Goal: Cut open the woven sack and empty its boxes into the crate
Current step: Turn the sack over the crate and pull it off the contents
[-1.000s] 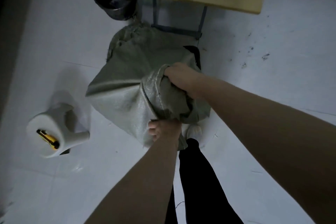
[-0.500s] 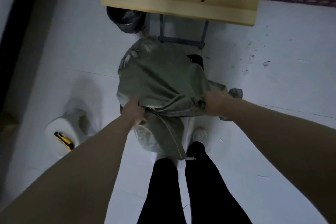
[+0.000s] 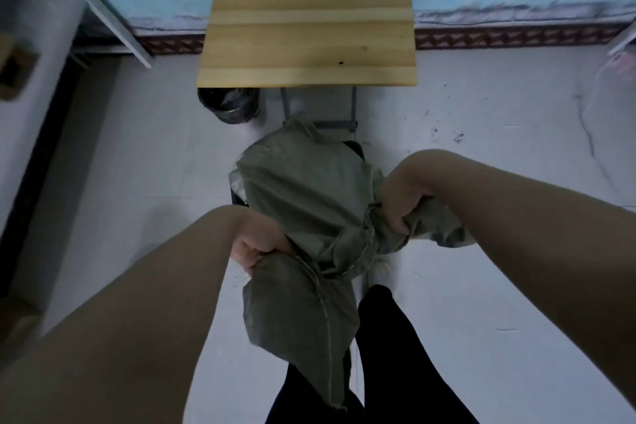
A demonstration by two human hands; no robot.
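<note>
Wooden table (image 3: pixel 309 27) at twelve o'clock, black bin (image 3: pixel 229 107) at eleven. Dead centre, the woven sack (image 3: pixel 303 196) runs twelve to six, its loose end hanging at six. The left hand (image 3: pixel 256 244) and right hand (image 3: pixel 402 196) both clutch bunched fabric.

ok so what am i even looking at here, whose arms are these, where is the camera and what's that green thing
No machine here: a person wears a wide-angle camera on the head, looking down, so the two bare arms are their own. The left hand and the right hand each grip a bunched part of a grey-green woven sack. A dark edge shows under the sack; it may be the crate, but most is hidden. Beyond stand a wooden table and, by its near edge, a black bin on the pale floor. The black shapes at the bottom are the person's legs. No boxes show.
</note>
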